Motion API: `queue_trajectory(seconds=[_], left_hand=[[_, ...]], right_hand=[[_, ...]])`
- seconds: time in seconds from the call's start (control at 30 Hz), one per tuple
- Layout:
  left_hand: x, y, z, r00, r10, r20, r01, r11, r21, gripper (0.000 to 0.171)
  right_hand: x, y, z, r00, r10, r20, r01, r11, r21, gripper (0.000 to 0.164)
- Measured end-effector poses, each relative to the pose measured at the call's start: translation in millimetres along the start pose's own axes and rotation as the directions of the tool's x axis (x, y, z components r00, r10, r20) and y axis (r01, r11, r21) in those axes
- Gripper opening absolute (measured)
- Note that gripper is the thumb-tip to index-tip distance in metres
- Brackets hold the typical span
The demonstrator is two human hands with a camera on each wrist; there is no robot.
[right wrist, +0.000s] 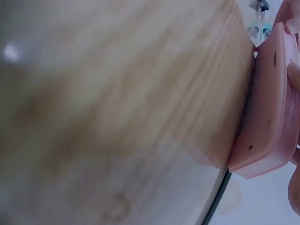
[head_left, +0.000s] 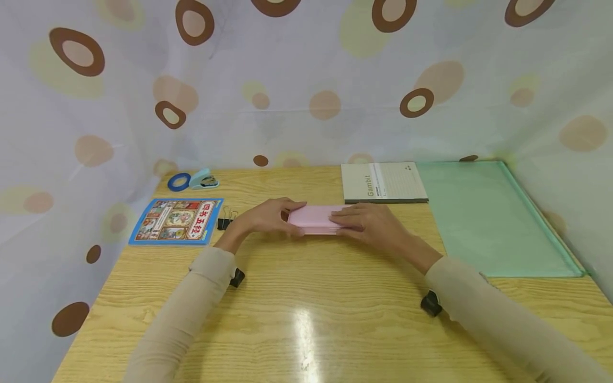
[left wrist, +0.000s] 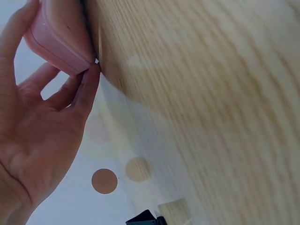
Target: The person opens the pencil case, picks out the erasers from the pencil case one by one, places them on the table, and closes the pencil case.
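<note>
One pink box [head_left: 313, 217] with rounded corners is found near the middle of the wood-grain table [head_left: 364, 314], its long side running left to right. A seam runs along its side, and small dark marks show on the face seen from the right wrist.

Left hand [head_left: 265, 218]: holding the box at its left end, thumb at the front edge, fingers at the far side. Right hand [head_left: 375, 226]: holding the right part, fingers laid over the top, thumb at the front side near the seam. Both grips are narrow, fitted to the box.

Beyond the box and to the right lies a notebook [head_left: 397, 183] marked "Gambit", its dark edge facing the person. Right of it, a green translucent sheet [head_left: 498, 223] lies flat.

To the left of the left hand, a black binder clip [head_left: 223, 224] stands just beside a blue-bordered booklet [head_left: 176, 222] with Chinese characters on its cover. Beyond the booklet, a blue ring [head_left: 170, 184] lies beside a light-blue stapler-like item [head_left: 198, 178]; its exact type cannot be told.

Beige sleeves [head_left: 184, 319] cover both forearms. A white curtain [head_left: 297, 58], patterned with brown, tan and yellow-green spots, hangs behind the table
</note>
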State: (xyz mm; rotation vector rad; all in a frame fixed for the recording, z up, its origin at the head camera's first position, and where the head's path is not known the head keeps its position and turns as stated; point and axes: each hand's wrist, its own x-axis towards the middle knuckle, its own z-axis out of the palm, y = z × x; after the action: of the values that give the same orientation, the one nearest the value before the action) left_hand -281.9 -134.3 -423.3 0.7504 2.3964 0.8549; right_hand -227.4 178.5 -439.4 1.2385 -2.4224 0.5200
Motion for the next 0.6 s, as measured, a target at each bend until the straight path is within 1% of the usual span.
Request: queue_trajectory(seconds=[0.07,0.17,0.23,0.33,0.4,0.5,0.6], left_hand=[[-0.5,-0.3,-0.3,1.000,-0.001,0.003,0.001,1.000,-0.002,0.089],[-1.8,0.3,-0.8,1.000,-0.006,0.005,0.006,1.000,0.001,0.088],[-2.8,1.2,-1.2,1.000,-0.008,0.005,0.008,1.000,0.005,0.087],[-3.8,2.4,-1.6,1.000,-0.011,0.002,0.011,1.000,0.008,0.087],[-3.3,2.3,-1.2,1.000,-0.005,0.000,0.005,1.000,0.007,0.086],[-1.8,1.1,-0.4,1.000,0.002,0.000,-0.002,1.000,0.000,0.087],[-0.7,-0.8,-0.2,1.000,0.004,0.006,-0.003,1.000,-0.020,0.088]], right_hand=[[1.3,0.8,-0.2,0.998,-0.063,-0.008,0.063,0.997,-0.036,0.041],[3.3,1.6,-1.2,0.988,-0.151,-0.012,0.149,0.985,-0.086,0.043],[4.1,2.4,-1.9,0.976,-0.218,-0.001,0.215,0.964,-0.158,0.041],[4.5,3.4,-1.4,0.959,-0.284,0.021,0.279,0.924,-0.262,0.036],[4.9,3.4,-1.3,0.950,-0.311,0.038,0.306,0.895,-0.323,0.041],[5.9,1.7,-1.9,0.944,-0.321,0.071,0.323,0.868,-0.377,0.055],[7.3,-1.4,-3.9,0.938,-0.325,0.119,0.344,0.841,-0.418,0.064]])
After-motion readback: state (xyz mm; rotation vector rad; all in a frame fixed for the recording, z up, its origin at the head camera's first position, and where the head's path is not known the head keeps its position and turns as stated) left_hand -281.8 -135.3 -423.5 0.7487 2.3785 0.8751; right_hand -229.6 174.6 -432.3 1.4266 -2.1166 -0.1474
